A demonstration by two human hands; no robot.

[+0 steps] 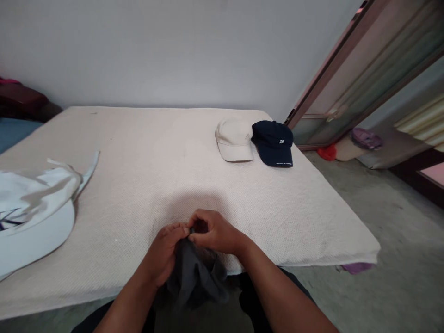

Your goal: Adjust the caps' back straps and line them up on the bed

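Pinches dark grey cloth point(196, 280) at its top between fingertips of left hand point(163, 252) and right hand point(218, 233), beside the near edge of bed point(138, 185), looks light, soft and limp, probably holds best there, with bedding reaching back between white cap point(38, 243) and cream cap point(234, 134) touching navy cap point(272, 138).

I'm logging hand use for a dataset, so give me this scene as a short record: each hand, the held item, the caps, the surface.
left hand: pinching the dark grey cloth
right hand: pinching the same cloth, close to the left hand
held item: dark grey cloth, hanging below the fingers
caps at far right: beige cap beside navy cap
at left: white cap, partly out of view
surface: pale textured cover
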